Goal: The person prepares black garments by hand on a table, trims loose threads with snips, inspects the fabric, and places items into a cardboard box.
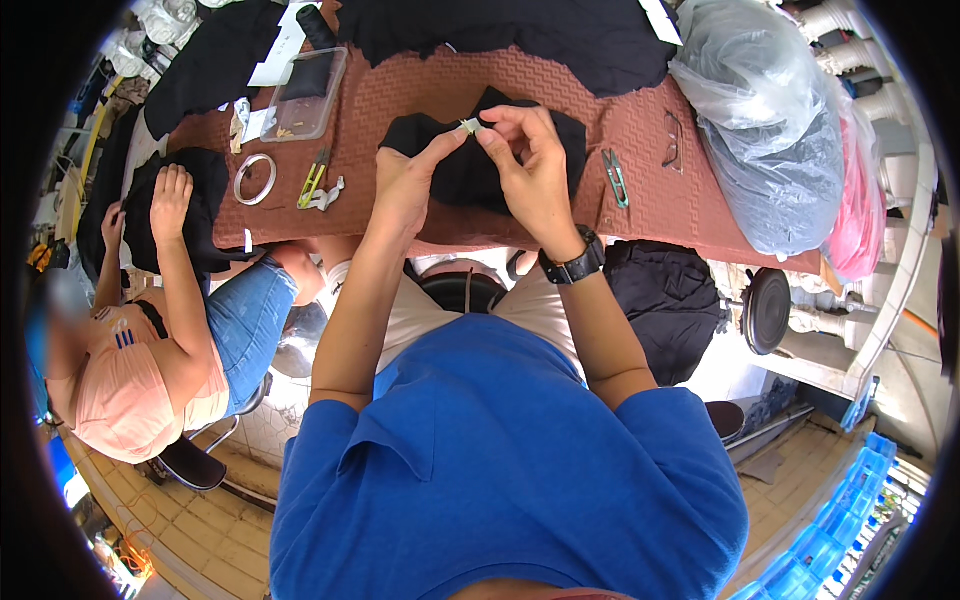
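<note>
Pale scrap (472, 126) sits between left hand (408, 178) and right hand (527, 155), both pinching it, black cloth (463, 182) underneath; axis unclear.

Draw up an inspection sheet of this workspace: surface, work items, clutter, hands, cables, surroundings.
Surface: brown textured tablecloth, wrinkled at the front.
Work items: black fabric piece; small pale-green piece, material unclear.
Clutter: clear rectangular plastic box, white ring, yellow-green snips, dark-green snips, thin-framed glasses.
Hands: right hand pinches the pale-green piece; left hand has its thumb there, fingers mostly hidden.
Cables: thin orange cord, seemingly on the floor, lower left.
Surroundings: co-worker in a pink top at left; bulging translucent plastic bag at right.
</note>
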{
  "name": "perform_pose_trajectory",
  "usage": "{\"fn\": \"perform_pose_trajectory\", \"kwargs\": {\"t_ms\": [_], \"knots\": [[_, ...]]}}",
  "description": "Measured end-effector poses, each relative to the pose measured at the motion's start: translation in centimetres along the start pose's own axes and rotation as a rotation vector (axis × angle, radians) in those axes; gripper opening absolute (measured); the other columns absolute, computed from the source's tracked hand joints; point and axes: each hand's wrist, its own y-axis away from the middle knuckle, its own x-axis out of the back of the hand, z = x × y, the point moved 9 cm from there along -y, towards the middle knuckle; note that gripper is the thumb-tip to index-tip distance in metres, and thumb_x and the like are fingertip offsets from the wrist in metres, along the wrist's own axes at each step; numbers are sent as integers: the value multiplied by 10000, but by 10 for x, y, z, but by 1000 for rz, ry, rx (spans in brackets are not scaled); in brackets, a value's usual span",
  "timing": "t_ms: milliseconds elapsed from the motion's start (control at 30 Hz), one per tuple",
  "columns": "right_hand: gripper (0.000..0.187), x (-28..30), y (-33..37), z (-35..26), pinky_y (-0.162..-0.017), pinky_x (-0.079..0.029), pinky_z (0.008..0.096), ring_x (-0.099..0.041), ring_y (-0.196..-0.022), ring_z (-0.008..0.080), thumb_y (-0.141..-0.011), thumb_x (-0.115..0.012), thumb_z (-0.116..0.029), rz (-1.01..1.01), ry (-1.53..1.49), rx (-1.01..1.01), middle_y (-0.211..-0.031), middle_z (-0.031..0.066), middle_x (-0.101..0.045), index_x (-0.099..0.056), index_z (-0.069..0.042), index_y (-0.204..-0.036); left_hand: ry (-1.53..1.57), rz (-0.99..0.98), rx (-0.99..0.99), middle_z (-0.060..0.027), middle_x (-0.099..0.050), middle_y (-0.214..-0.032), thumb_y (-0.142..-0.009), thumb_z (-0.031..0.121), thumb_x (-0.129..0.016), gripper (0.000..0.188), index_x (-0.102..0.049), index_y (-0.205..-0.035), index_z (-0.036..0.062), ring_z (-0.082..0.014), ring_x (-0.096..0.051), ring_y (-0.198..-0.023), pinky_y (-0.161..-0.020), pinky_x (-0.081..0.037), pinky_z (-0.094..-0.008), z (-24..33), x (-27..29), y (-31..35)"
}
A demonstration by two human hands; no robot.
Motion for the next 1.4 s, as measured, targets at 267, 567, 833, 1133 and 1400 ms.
{"fn": "perform_pose_trajectory", "kwargs": {"t_ms": [267,567,833,1133,1400], "knots": [[55,-17,-26,-21,-676,-493,287,-570,-787,179,-921,-662,-42,-331,289,243,-935,80,-564,-681,-16,-966,-227,32,-152,27,-641,-737,-813,92,-805,151,-691,-745,19,-41,-553,-645,-555,-428,-234,11,1,0],[132,58,-52,-174,-670,-527,257,-623,-740,135,-1039,-531,-127,-151,-426,442,-894,89,-649,-512,-23,-1119,-461,148,-246,38,-525,-538,-782,174,-847,440,-551,-517,-13,-49,-442,-483,-428,-339,-282,-4,30,-16],[80,132,-18,-305,-640,-505,236,-568,-651,165,-956,-584,-15,-653,-792,684,-826,57,-564,-532,-53,-908,-771,251,-261,45,-496,-511,-762,208,-869,476,-533,-485,15,-63,-426,-454,-406,-329,-306,-8,45,-21],[306,92,-2,-185,-644,-538,253,-660,-825,144,-841,-661,89,-216,-304,318,-1006,67,-622,-580,22,-1128,-61,67,-14,-88,-723,-836,-800,116,-825,220,-709,-818,-71,-139,-679,-680,-608,-528,-259,-19,21,-22],[106,4,-5,-28,-532,-448,249,-548,-605,92,-844,-739,-10,-125,184,127,-758,31,-563,-737,-18,-949,94,-43,115,-106,-724,-947,-830,101,-799,254,-711,-991,-74,-127,-695,-843,-751,-537,-249,0,2,-2]]}}
